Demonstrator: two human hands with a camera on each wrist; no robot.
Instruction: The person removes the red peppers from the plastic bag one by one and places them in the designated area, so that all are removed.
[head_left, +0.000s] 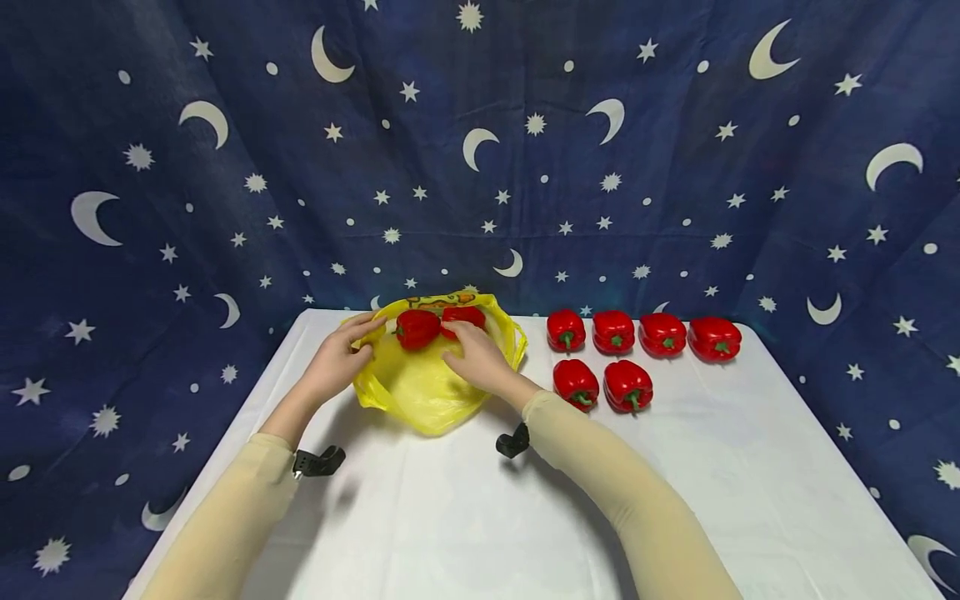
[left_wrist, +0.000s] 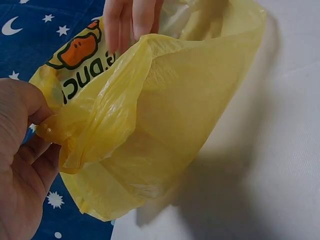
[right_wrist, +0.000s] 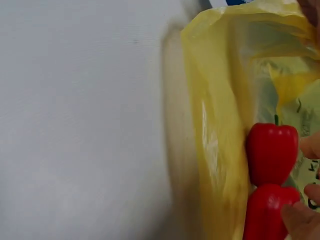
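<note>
A yellow plastic bag (head_left: pixel 420 387) with its mouth spread lies on the white table. Inside it are two red bell peppers, one on the left (head_left: pixel 417 329) and one on the right (head_left: pixel 463 317), end to end in the right wrist view. The left hand (head_left: pixel 337 358) pinches the bag's gathered rim (left_wrist: pixel 65 135) between thumb and fingers. Reaching into the bag mouth, the right hand (head_left: pixel 477 358) has its fingers spread beside the peppers. One fingertip (right_wrist: pixel 297 217) touches the lower pepper (right_wrist: pixel 265 212) in the right wrist view; the upper pepper (right_wrist: pixel 272 152) stands just apart from the fingers.
Several more red bell peppers stand right of the bag: a back row with a pepper (head_left: pixel 613 332) among them, and two in front, including one pepper (head_left: pixel 628 386). The white tablecloth (head_left: pixel 450 517) meets a dark blue curtain (head_left: pixel 570 208) with moons and stars behind.
</note>
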